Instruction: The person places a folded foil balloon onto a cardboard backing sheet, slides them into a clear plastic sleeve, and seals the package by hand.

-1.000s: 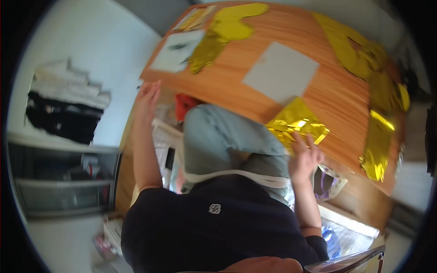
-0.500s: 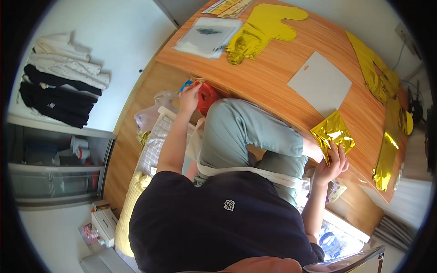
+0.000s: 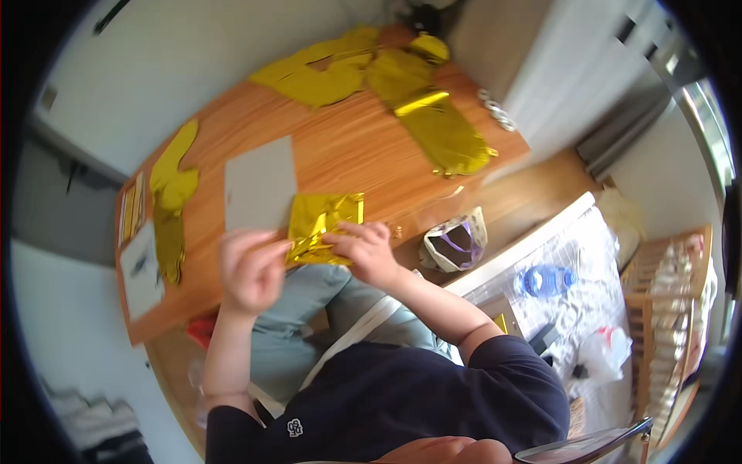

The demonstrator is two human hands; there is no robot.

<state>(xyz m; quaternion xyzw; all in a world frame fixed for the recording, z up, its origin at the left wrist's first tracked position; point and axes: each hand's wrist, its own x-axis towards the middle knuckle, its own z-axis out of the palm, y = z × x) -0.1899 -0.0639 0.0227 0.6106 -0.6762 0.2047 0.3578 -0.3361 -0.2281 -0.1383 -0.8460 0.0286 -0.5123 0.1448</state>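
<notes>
Wood-grained table (image 3: pixel 246 122) against pale wall (image 3: pixel 193 54), hands (image 3: pixel 367 253) half-curled at gold foil (image 3: pixel 318 210), right one on it, grips unclear.

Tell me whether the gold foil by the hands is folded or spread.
Folded: the gold foil forms a compact, creased, squarish packet; its inner layers cannot be seen.

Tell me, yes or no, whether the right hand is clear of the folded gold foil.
No: the right hand has its fingertips on the folded gold foil.

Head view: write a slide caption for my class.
Hands at a creased gold foil piece by the edge of a wooden table, near a grey card.
</notes>
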